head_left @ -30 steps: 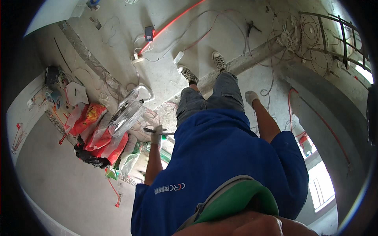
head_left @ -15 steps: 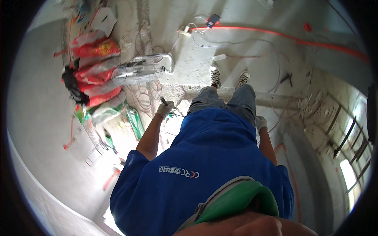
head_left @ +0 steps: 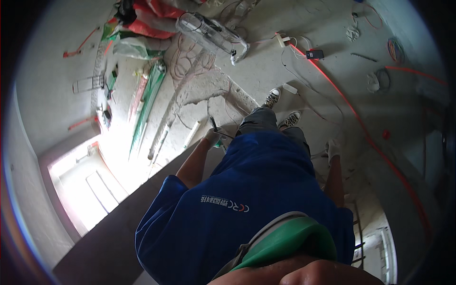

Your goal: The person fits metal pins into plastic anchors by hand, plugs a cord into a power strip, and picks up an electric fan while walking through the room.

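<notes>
My left hand (head_left: 214, 137), in a pale work glove, hangs beside my left thigh. It is closed around a dark, narrow tool (head_left: 213, 124) that sticks up past the fingers. A thin dark rod and a bit of green also show at this hand; the tool's exact kind is too small to make out. My right hand (head_left: 334, 150), gloved too, hangs low by my right leg. Its fingers point down, and something thin and dark near them is too blurred to name. Neither hand touches anything on the floor.
Clear-wrapped pipes (head_left: 209, 35) and red bags (head_left: 154, 18) lie ahead on the left. Green-wrapped lengths (head_left: 148, 104) lie at left. A red hose (head_left: 349, 104) crosses the floor, near a power strip (head_left: 283, 40) and a black box (head_left: 314, 54). A broken groove (head_left: 237, 97) runs by my feet.
My body has turned left, so the floor and the things on it have swung clockwise in view. My feet have shifted. My left hand keeps the dark tool; my right hand shows more fully.
</notes>
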`<move>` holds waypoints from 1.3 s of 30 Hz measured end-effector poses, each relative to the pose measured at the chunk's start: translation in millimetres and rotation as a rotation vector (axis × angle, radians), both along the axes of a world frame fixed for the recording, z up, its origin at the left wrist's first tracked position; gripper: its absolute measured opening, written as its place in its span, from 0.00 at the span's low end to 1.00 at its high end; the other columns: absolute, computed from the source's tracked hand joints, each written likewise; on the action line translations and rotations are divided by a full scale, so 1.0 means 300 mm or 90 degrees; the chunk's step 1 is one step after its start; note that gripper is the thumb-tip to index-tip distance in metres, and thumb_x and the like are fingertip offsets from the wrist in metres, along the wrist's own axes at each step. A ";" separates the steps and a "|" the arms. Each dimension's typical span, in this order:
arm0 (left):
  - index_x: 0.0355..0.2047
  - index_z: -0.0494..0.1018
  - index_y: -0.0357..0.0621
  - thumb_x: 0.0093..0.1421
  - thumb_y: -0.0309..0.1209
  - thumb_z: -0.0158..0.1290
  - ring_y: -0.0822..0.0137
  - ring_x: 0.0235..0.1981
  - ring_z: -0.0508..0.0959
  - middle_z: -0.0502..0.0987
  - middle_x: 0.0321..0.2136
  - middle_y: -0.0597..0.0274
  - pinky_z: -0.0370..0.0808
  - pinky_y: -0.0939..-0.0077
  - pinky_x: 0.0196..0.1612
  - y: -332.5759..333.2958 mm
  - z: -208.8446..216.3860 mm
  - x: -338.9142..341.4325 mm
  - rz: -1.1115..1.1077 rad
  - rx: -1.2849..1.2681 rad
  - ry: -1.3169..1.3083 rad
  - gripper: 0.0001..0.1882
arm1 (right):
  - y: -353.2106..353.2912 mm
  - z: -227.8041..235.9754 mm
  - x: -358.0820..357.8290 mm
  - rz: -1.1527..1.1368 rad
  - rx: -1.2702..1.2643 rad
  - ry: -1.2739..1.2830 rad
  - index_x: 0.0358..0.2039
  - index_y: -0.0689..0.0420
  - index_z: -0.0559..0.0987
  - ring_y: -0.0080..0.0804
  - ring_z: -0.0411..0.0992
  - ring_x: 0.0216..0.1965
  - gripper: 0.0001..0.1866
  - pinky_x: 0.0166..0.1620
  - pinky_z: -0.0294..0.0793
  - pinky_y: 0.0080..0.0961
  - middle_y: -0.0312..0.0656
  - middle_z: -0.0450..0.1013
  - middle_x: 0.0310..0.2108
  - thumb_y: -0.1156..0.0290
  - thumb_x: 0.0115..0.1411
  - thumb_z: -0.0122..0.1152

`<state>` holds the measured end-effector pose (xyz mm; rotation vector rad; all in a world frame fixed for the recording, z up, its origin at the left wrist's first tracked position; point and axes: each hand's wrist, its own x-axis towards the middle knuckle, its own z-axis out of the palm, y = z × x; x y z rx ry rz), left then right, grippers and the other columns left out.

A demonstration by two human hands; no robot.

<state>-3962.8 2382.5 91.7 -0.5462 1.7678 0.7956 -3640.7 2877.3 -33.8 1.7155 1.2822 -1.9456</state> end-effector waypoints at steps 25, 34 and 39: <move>0.37 0.77 0.38 0.61 0.43 0.52 0.66 0.19 0.76 0.80 0.30 0.56 0.73 0.70 0.20 -0.545 -0.090 -0.568 0.209 0.007 0.206 0.18 | -0.279 -0.067 -1.181 0.749 0.514 0.040 0.41 0.56 0.79 0.44 0.75 0.42 0.17 0.47 0.72 0.36 0.48 0.77 0.39 0.59 0.58 0.54; 0.32 0.74 0.42 0.63 0.44 0.49 0.70 0.19 0.76 0.78 0.24 0.60 0.72 0.73 0.19 -0.455 -0.062 -0.750 0.289 0.047 0.115 0.17 | -0.524 0.060 -2.141 0.596 0.420 0.283 0.41 0.55 0.78 0.30 0.75 0.31 0.12 0.37 0.74 0.27 0.41 0.77 0.31 0.63 0.61 0.55; 0.36 0.75 0.41 0.63 0.41 0.49 0.68 0.26 0.78 0.78 0.26 0.59 0.74 0.72 0.27 -0.410 0.010 -0.674 0.396 0.012 0.109 0.15 | -0.759 -0.006 -2.666 0.803 0.364 0.412 0.42 0.55 0.78 0.43 0.76 0.45 0.13 0.46 0.74 0.34 0.45 0.77 0.43 0.65 0.58 0.57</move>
